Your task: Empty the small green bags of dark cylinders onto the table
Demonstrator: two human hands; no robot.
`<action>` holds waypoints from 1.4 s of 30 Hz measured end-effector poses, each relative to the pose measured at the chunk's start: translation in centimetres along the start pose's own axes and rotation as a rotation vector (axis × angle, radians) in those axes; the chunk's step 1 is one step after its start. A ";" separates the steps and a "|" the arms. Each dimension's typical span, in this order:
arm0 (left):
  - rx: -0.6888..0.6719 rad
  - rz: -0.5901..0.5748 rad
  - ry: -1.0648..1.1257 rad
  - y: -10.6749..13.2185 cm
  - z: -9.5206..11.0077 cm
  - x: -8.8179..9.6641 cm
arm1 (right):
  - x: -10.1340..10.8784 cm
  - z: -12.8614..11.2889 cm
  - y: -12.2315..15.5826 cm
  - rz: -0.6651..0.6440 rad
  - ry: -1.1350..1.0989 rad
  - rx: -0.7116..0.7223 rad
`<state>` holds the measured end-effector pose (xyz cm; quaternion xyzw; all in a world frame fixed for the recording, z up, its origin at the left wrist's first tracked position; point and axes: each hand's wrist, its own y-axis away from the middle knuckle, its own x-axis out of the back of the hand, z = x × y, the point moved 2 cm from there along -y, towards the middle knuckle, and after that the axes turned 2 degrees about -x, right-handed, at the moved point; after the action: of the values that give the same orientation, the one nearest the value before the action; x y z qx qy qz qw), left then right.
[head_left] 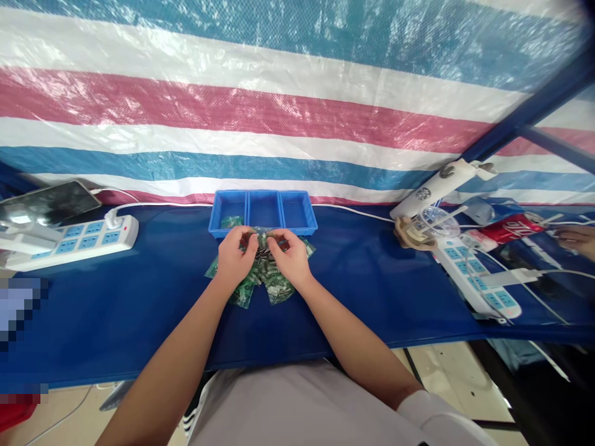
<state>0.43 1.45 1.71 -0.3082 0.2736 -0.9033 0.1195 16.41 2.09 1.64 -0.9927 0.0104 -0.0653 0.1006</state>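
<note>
My left hand and my right hand face each other over a pile of small clear-and-green plastic packets. Thumbs and fingertips pinch a small clear plastic packet stretched between the two hands. Its contents are too small to make out. Just beyond my fingers stands a blue tray with three compartments. A greenish packet lies in its left compartment; no packets show in the middle and right ones. My hands cover part of the pile and the tray's front edge.
On the left lie a white power strip and a dark tablet-like screen. To the right are a white tumbler, a plastic cup, a red can and another power strip. Another person's hand shows far right.
</note>
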 end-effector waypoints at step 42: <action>-0.030 -0.060 0.098 0.3 0.6 -0.1 | 0.3 0.5 -0.5 0.042 -0.238 0.040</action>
<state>0.87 1.00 1.92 -0.2736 0.2831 -0.9162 0.0741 16.79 2.70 1.34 -0.9908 0.0181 0.0549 0.1221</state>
